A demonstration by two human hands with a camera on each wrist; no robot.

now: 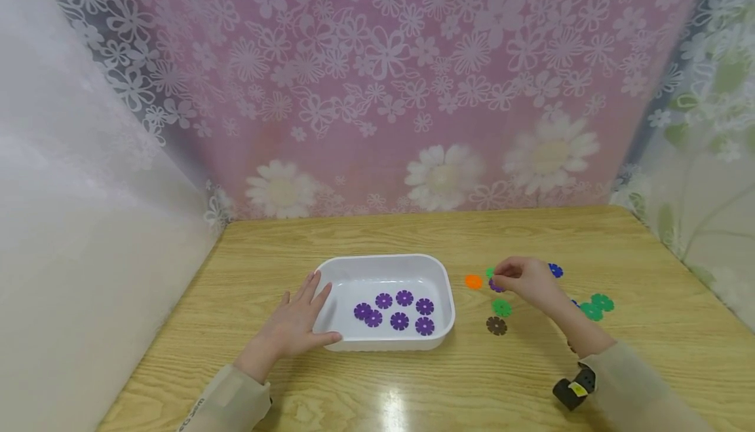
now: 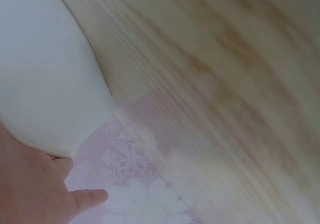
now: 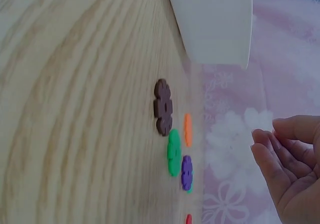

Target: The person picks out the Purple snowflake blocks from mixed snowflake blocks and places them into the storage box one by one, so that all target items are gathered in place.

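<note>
My left hand [image 1: 293, 322] rests over the left rim of a white plastic tray [image 1: 386, 345], its fingers straight and spread. Several purple snowflake discs [image 1: 399, 321] lie flat inside the tray. To the right of the tray, my right hand [image 1: 529, 281] hovers over the table with fingers loosely bent and nothing between them. Below its fingertips lies another purple snowflake disc [image 3: 187, 173], overlapping a green one and partly covered by the hand in the head view. Close by are a green disc [image 1: 502, 307], an orange disc [image 1: 474, 281] and a brown disc [image 1: 497, 326].
Farther right lie teal-green discs [image 1: 602, 302] and a blue disc [image 1: 556, 270]. A red piece [image 3: 188, 219] shows at the bottom of the right wrist view. A black wrist device [image 1: 575, 389] hangs at the right sleeve. Floral curtains [image 1: 383, 91] enclose the wooden table [image 1: 283, 242].
</note>
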